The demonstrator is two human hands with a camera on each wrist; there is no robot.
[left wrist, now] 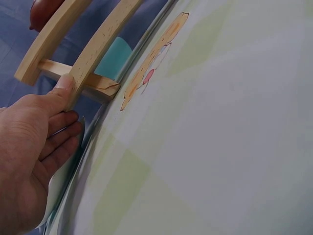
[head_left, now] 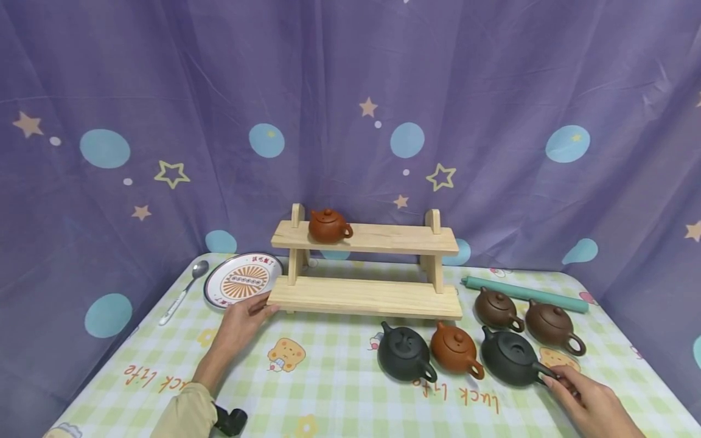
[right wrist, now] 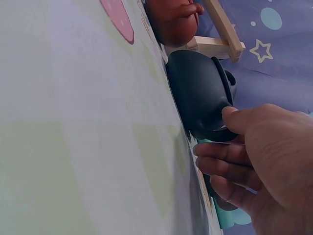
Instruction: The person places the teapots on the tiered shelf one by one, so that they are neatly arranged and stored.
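A two-tier wooden shelf stands at the back of the table, an orange-brown teapot on its upper board. My left hand holds the left end of the lower board; in the left wrist view the thumb lies against the board, with the other fingers below. At the right, my right hand pinches the handle of a black teapot, whose dark body partly hides the fingers' contact in the right wrist view. Left of it are another orange-brown teapot and a second black teapot.
Two dark brown teapots sit behind the held one, near a green rolled tube. Behind my left hand lie a patterned plate and a spoon. A purple curtain hangs behind the checked tablecloth.
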